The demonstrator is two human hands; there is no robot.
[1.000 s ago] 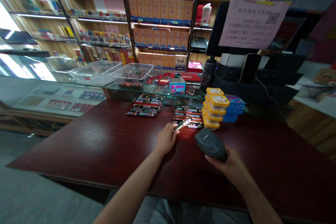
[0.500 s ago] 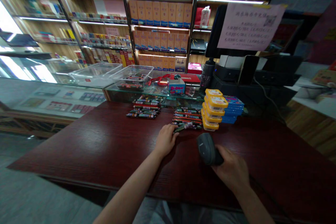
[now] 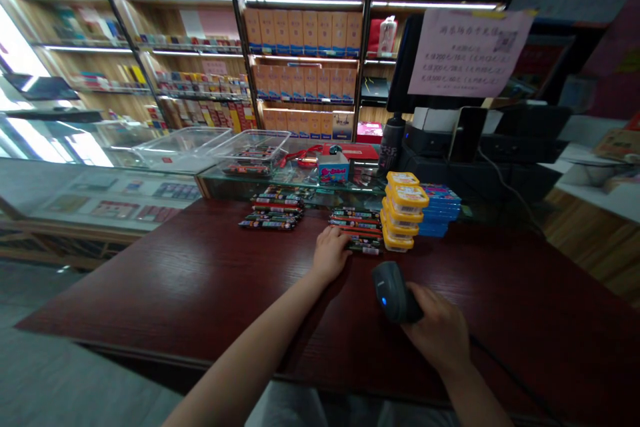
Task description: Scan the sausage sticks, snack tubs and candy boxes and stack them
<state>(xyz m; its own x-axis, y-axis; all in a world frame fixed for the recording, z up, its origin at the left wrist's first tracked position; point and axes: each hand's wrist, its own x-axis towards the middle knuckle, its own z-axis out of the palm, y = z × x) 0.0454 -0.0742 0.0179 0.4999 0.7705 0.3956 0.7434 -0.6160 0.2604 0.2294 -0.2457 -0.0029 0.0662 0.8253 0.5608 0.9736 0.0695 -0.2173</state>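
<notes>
My right hand (image 3: 440, 330) is closed round the handle of a dark grey barcode scanner (image 3: 391, 290). A small blue light glows on the scanner, and its head is angled toward the packets. At the front left of a pile of slim dark packets (image 3: 355, 221), my left hand (image 3: 331, 255) has its fingers closed on the end of one slim packet (image 3: 369, 249), low against the pile. Its fingertips are partly hidden. Further left lies a second pile of similar packets (image 3: 273, 212). Touching or close beside the right pile stands a stack of yellow-lidded tubs (image 3: 401, 213).
Blue boxes (image 3: 440, 210) are stacked behind the tubs. A glass ledge with clear plastic bins (image 3: 255, 150) and a small open carton (image 3: 333, 170) borders the dark wooden desk (image 3: 165, 280). A monitor with a pink paper sign (image 3: 467, 53) stands at right. The scanner's cable (image 3: 510, 373) trails right.
My left hand has moved slightly right and forward, bringing the slim packet down from a raised tilt to the pile's front. A blue light now shows on the scanner.
</notes>
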